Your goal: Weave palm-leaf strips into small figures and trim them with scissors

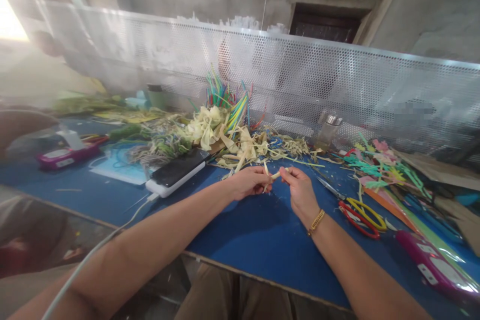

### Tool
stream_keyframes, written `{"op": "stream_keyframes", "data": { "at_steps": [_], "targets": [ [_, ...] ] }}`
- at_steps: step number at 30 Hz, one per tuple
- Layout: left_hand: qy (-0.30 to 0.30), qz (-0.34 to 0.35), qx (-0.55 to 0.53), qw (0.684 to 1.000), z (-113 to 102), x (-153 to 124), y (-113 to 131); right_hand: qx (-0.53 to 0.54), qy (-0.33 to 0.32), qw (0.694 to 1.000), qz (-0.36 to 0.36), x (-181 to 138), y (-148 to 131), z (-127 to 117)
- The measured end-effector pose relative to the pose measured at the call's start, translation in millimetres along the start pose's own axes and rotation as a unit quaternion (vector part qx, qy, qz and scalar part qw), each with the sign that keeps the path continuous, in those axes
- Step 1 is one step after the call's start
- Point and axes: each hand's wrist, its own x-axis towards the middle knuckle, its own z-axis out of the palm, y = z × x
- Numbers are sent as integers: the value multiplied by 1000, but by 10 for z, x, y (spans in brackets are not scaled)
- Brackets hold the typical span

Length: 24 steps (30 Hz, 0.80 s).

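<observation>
Over the blue table (258,235) my left hand (249,182) and my right hand (302,192) meet, both pinched on a short pale yellow strip (275,175) held between them. A gold bracelet (317,221) circles my right wrist. Just beyond my hands lies a heap of pale yellow and green strips (221,135). Coloured sticks (225,95) stand upright behind the heap.
A black phone on a white power bank (176,172) lies left of my hands, its cable running off the table edge. Red and yellow scissors (362,215) and coloured strips (390,170) lie to the right. Magenta tools (65,155) (435,265) sit at both sides. A perforated metal screen (337,85) backs the table.
</observation>
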Motion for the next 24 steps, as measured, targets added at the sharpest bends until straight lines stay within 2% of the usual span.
{"op": "stream_keyframes", "data": {
  "at_steps": [8,13,16,19,22,24],
  "targets": [
    [-4,16,-45,999,-21,-26,-28,11,11,1000,13,79,31,-69],
    [39,98,-123,987,24,-36,45,82,35,994,63,65,-19,-71],
    [57,146,-141,978,101,-65,60,103,-30,988,109,-44,-71,49],
    [13,167,-128,978,156,-102,45,87,-92,986,108,-131,-113,158],
    [-49,158,-105,981,136,-131,42,69,-64,992,79,-118,-115,143],
    [-71,136,-92,984,77,-136,65,40,-42,997,55,-61,-104,65]
  ]
}}
